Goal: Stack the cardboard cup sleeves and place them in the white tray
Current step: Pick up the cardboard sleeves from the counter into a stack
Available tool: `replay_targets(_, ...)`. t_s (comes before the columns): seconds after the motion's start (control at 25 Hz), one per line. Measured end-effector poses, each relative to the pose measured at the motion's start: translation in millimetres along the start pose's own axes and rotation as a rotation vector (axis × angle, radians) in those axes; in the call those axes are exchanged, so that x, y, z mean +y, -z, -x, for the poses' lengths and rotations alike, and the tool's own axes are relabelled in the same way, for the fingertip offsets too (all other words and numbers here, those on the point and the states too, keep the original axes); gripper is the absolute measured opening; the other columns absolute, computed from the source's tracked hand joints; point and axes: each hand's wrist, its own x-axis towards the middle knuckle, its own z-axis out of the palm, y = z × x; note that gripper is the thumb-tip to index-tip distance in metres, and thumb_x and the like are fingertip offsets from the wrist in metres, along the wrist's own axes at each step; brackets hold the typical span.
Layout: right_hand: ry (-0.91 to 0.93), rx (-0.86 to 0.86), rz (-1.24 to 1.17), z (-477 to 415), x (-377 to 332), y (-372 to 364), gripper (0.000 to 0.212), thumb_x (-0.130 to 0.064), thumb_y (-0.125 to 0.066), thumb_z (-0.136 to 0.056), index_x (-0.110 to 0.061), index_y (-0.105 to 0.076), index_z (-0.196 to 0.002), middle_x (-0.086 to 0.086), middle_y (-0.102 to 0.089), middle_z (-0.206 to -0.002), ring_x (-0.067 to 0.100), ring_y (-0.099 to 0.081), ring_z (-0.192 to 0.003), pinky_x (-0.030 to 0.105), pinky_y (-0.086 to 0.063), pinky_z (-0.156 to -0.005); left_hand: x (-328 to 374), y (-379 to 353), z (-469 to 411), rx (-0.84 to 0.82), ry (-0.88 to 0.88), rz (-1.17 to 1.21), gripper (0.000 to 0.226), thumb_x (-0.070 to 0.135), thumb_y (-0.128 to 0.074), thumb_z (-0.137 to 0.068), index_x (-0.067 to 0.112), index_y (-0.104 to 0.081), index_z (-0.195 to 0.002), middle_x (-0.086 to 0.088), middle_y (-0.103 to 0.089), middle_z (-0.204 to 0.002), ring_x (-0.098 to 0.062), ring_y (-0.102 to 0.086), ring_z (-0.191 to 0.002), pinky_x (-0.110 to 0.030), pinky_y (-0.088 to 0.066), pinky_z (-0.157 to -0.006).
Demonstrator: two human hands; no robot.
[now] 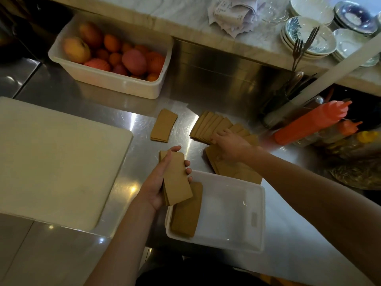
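Head view is showing your left hand (161, 183) gripping a stack of flat brown cardboard cup sleeves (178, 178) above the near-left rim of the white plastic tray (260, 205) while your right hand (232, 148), fingers extended, is pressing the fanned row of sleeves (210, 125), which may be scattering across the slick steel counter (142, 122) if you are sweeping carelessly.

- I see a dim, warm picture; lamp glints dot the steel bench (127, 120).
- Bench edges bow; near corners fall dark; the white tray (261, 213) shows faint glare.
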Motion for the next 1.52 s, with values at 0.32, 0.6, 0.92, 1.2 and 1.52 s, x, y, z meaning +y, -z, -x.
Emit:
replay_targets(0.32,-0.224,0.101,-0.683,49.8,9.5,52.4,0.014,-0.022,-0.063,-0.091,-0.028,-0.057,-0.102,-0.008,-0.057,-0.096,0.011,-0.058,-0.093,0.020,-0.042,-0.073,0.8,-10.5,-15.1,-0.018,0.042,-0.049,0.048,0.044,-0.067,-0.087,0.029,-0.059,-0.131,-0.014,-0.067,-0.108,-0.024,-0.066,-0.090,-0.043,-0.056,-0.078)
replay_targets(0.6,-0.256,0.243,-1.187,120.2,-11.7,118.2,0.015,-0.022,-0.064,-0.090,-0.029,-0.061,-0.103,-0.007,-0.065,-0.105,0.010,-0.064,-0.100,0.026,-0.057,-0.075,-0.1,-33.8,-32.2,-0.008,0.125,-0.156,0.053,0.057,-0.062,-0.084,0.030,-0.060,-0.129,-0.015,-0.070,-0.115,-0.029,-0.071,-0.097,-0.042,-0.059,-0.074)
replay_targets(0.92,-0.359,0.235,-0.974,129.3,-64.6,100.2,0.023,-0.023,-0.068,-0.088,-0.028,-0.058,-0.108,-0.007,-0.057,-0.105,0.012,-0.056,-0.097,0.030,-0.053,-0.081,-22.2,-59.0,-41.8,-0.148,0.309,-0.450,0.099,0.076,-0.070,-0.054,0.023,-0.055,-0.136,-0.018,-0.069,-0.122,-0.035,-0.069,-0.106,-0.044,-0.059,-0.073)
replay_targets(1.2,-0.404,0.394,-0.842,138.7,-80.4,81.1,0.038,-0.025,-0.071,-0.086,-0.024,-0.059,-0.122,-0.014,-0.054,-0.107,0.008,-0.053,-0.101,0.021,-0.050,-0.070,-32.8,-64.0,-39.0,-0.248,0.408,-0.335,0.064,0.064,-0.070,-0.067,0.022,-0.073,-0.114,-0.020,-0.072,-0.113,-0.035,-0.072,-0.098,-0.044,-0.060,-0.073)
replay_targets(1.52,-0.684,0.649,-0.948,159.2,-35.3,67.6,0.037,-0.038,-0.071,-0.083,-0.024,-0.060,-0.116,-0.008,-0.064,-0.105,0.005,-0.060,-0.091,0.020,-0.051,-0.072,-30.7,-61.8,-51.3,-0.285,0.516,-0.147,0.085,0.046,-0.091,-0.059,0.019,-0.057,-0.132,-0.019,-0.069,-0.107,-0.030,-0.069,-0.089,-0.045,-0.059,-0.075)
